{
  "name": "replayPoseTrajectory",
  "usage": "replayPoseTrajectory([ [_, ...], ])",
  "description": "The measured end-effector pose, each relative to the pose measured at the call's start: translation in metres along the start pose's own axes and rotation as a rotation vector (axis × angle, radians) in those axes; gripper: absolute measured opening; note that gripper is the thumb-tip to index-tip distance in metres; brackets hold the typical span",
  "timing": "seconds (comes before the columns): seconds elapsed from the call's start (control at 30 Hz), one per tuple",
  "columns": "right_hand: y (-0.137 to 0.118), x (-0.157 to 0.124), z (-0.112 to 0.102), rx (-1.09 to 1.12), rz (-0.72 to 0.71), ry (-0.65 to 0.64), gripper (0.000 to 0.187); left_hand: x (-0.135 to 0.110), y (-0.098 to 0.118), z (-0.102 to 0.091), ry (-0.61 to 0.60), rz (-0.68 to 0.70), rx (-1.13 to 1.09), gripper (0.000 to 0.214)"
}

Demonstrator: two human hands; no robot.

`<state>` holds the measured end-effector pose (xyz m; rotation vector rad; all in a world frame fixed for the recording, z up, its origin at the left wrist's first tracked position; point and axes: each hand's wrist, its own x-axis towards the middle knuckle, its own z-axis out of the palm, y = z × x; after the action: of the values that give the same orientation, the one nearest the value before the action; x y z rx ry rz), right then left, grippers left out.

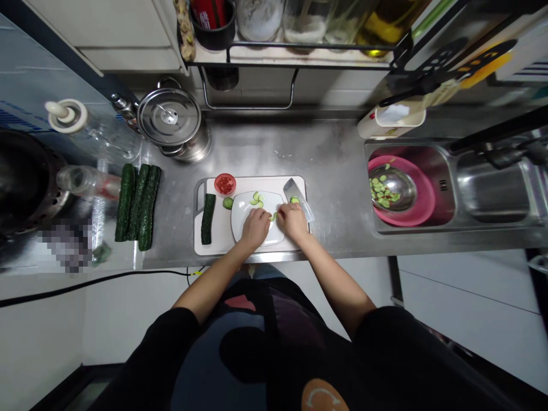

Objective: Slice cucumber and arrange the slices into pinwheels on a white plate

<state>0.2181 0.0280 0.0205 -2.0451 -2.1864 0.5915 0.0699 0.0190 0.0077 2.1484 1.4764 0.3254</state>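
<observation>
Over the white plate (pixel 240 225), my left hand (pixel 256 227) and my right hand (pixel 293 221) meet with fingers pinched. A small green cucumber slice (pixel 273 217) shows between the fingertips of both. A few more cucumber slices (pixel 257 200) lie towards the plate's far edge. Beneath the plate is a white cutting board (pixel 237 182). On the board's right lies a cleaver (pixel 299 197), with a cut cucumber piece (pixel 294 200) against its blade. A dark green length of cucumber (pixel 208 219), a cucumber end (pixel 228 202) and a red dish (pixel 225 184) with red pieces are on the left.
Whole cucumbers (pixel 137 205) lie left of the board, near glass bottles. A lidded steel pot (pixel 175 123) stands behind. At right, the sink (pixel 445 171) holds a pink basin (pixel 426 197) and a metal bowl with green slices. A rack (pixel 299 57) with jars hangs above the counter.
</observation>
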Motion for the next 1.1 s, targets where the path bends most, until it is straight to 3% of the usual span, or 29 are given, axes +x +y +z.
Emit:
replayPoseTrajectory([
  [0.1,0.010,-0.014,0.003,0.044,-0.035,0.115,0.024,-0.008,-0.007,0.002,0.003,0.162,0.005,0.023],
  [0.2,0.013,-0.032,0.007,0.026,-0.071,0.160,0.030,-0.016,-0.008,0.003,0.008,0.212,0.034,0.027],
  [0.37,0.003,-0.050,0.017,-0.078,-0.149,0.044,0.044,-0.021,0.000,0.002,-0.065,0.170,0.096,0.033],
  [0.6,0.003,-0.047,0.019,-0.159,-0.152,-0.053,0.048,-0.022,0.009,0.001,-0.147,0.101,0.179,0.038],
  [1.1,0.004,-0.048,0.016,-0.203,-0.141,-0.053,0.051,-0.024,0.020,0.008,-0.134,0.019,0.157,0.042],
])
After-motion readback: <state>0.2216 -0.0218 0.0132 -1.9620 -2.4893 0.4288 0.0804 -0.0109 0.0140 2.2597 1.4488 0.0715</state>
